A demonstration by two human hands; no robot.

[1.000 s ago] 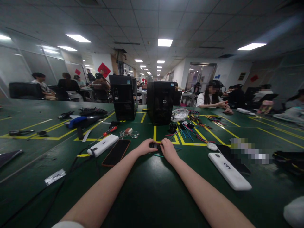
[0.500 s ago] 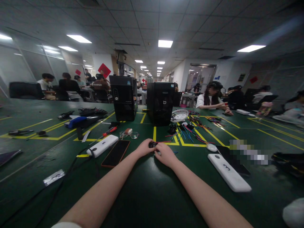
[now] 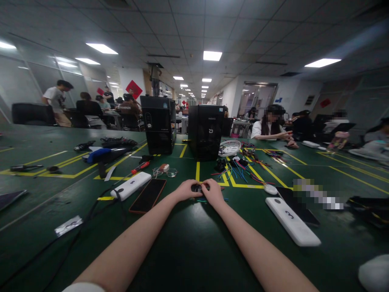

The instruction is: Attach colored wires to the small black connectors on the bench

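Observation:
Over the green table, in the middle of the head view, my left hand (image 3: 186, 190) and my right hand (image 3: 214, 192) hold a small dark part with coloured wires (image 3: 198, 188) between them. Both hands have thumb and fingers curled round it, one from each side. Blue-green wire ends stick out below the part and to the right. My fingers cover much of it, and its exact kind is too small to tell. Behind my right hand lies a bunch of similar dark parts with red, blue and green wires (image 3: 238, 166).
Two black computer towers (image 3: 158, 129) stand ahead. On the left lie a phone (image 3: 148, 196), a white numbered power bank (image 3: 132, 185), glasses (image 3: 172, 173) and a black cable (image 3: 88, 221). Another white power bank (image 3: 293, 222) and a white basket (image 3: 230, 148) are rightward. A co-worker (image 3: 269, 125) sits across.
My hands have shifted slightly apart around the dark part, and its wires now point lower. In the left background a seated person has stood up.

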